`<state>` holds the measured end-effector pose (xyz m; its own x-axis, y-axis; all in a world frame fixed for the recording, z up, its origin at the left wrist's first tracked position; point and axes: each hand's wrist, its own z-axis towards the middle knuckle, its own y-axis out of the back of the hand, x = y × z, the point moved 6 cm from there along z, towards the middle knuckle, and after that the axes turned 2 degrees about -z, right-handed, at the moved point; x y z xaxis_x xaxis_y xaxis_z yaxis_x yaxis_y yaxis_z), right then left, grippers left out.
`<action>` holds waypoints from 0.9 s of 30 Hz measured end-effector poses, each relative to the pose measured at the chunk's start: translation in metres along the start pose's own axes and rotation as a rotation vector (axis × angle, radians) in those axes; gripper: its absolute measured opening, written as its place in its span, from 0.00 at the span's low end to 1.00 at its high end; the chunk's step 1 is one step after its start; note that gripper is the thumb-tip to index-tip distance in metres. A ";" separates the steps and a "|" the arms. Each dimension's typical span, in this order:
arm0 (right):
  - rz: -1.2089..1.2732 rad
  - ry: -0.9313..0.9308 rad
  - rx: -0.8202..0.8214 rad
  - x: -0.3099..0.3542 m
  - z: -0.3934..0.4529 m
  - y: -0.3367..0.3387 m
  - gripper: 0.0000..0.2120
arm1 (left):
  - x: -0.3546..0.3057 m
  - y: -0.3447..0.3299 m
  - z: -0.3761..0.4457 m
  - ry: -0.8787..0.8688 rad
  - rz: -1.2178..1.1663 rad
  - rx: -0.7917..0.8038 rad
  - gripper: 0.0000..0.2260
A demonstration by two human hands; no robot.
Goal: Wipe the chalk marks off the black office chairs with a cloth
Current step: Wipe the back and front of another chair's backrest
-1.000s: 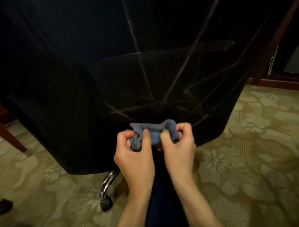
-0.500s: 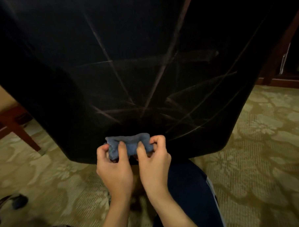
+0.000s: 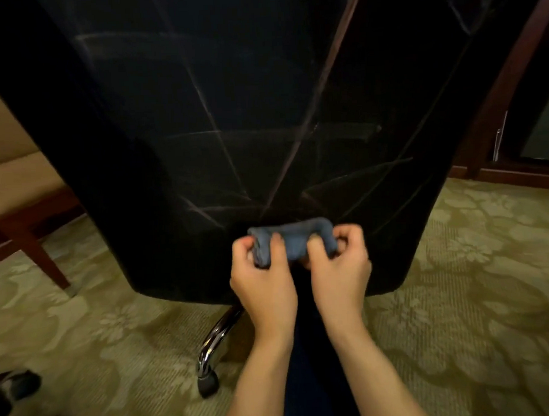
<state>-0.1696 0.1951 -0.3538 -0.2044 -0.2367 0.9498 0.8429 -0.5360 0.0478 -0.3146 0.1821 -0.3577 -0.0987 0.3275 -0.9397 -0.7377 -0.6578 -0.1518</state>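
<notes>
The back of a black office chair (image 3: 170,149) fills the upper view, crossed by several pale chalk lines (image 3: 312,105). In front of its lower edge I hold a small bunched blue cloth (image 3: 292,240) with both hands. My left hand (image 3: 263,277) pinches the cloth's left end between thumb and curled fingers. My right hand (image 3: 338,268) grips its right end the same way. The cloth is stretched between them, just at the chair's bottom rim.
A chrome chair leg with a black caster (image 3: 208,380) stands on the patterned green carpet (image 3: 475,293) below the hands. A wooden chair leg (image 3: 46,265) is at the left, dark wooden trim (image 3: 510,172) at the right. Another caster (image 3: 19,382) sits far left.
The view has shifted so the chair back and my hands sit further right and higher than half a second ago. Both hands keep their hold on the cloth.
</notes>
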 end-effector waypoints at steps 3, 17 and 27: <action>0.055 0.037 0.031 0.028 0.016 0.003 0.07 | -0.031 -0.011 0.007 -0.063 -0.057 0.006 0.06; -0.070 -0.098 -0.059 -0.044 0.005 0.030 0.08 | 0.032 -0.027 -0.045 0.168 0.032 0.108 0.08; 0.024 0.122 -0.144 0.018 0.057 0.059 0.07 | -0.048 -0.076 -0.037 -0.119 -0.031 0.116 0.08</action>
<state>-0.0951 0.2057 -0.3167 -0.2511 -0.3427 0.9053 0.7700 -0.6374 -0.0277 -0.2290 0.1911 -0.3121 -0.1479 0.4295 -0.8909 -0.8134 -0.5652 -0.1375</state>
